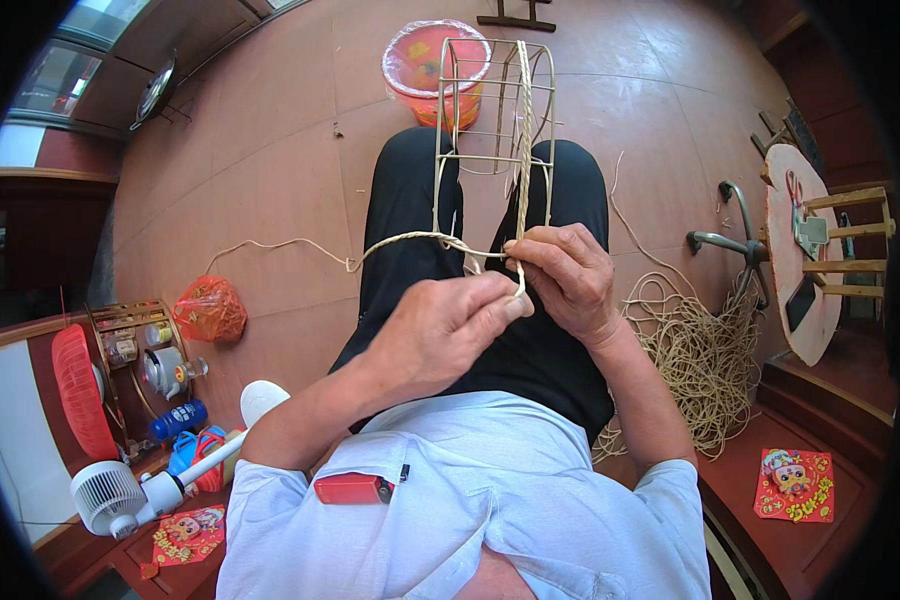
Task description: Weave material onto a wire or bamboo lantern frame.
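A metal wire frame [470, 157], open like a small rack, rests between my knees. Tan twisted cord [525, 120] runs in strands along its right part, down to the near bar. Another length of cord [400, 237] winds round the near left corner and trails off left. My right hand [567, 277] is closed, thumb and fingers pinching the cord at the near bar. Just below and left of it, my left hand [450, 322] is also closed, pinching a short stretch of cord between thumb and forefinger. The fingers hide part of the crossing there.
Loose cord [695, 365] lies heaped at the right on the floor. Beyond my knees stands a red bucket [410, 60] with a plastic liner. An orange-red bag [210, 309] sits at left, near a shelf and white fan [110, 497]. A wooden-topped table [800, 250] holds scissors and a phone.
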Motion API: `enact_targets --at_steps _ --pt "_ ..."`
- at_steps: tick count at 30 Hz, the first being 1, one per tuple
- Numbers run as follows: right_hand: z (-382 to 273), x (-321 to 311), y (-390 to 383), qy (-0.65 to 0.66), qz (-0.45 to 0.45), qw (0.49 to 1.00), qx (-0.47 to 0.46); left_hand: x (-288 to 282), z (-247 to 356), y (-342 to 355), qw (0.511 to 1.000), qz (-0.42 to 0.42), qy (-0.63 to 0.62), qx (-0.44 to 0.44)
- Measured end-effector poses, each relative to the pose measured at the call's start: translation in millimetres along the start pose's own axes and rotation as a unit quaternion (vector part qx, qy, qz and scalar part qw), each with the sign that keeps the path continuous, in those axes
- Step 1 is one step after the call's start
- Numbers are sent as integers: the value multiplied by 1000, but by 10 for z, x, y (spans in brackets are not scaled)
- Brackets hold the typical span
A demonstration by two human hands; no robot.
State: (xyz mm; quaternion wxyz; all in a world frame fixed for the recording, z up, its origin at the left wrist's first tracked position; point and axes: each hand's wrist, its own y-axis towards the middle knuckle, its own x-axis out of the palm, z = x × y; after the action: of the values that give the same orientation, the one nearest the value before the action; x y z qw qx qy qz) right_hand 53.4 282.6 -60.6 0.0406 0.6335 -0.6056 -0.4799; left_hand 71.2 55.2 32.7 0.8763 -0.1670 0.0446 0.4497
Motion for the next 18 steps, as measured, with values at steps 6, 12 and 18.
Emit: enact_targets --at_steps 6,12,18 --pt "35 -24 44 3 -8 1000 12 -563 529 -108 999 4 -30 10" --pt "4 31 101 0 9 1000 23 -1028 781 -300 998 64 -22 16" --pt "-9 63 29 6 27 999 38 -1525 323 -408 987 131 -59 70"
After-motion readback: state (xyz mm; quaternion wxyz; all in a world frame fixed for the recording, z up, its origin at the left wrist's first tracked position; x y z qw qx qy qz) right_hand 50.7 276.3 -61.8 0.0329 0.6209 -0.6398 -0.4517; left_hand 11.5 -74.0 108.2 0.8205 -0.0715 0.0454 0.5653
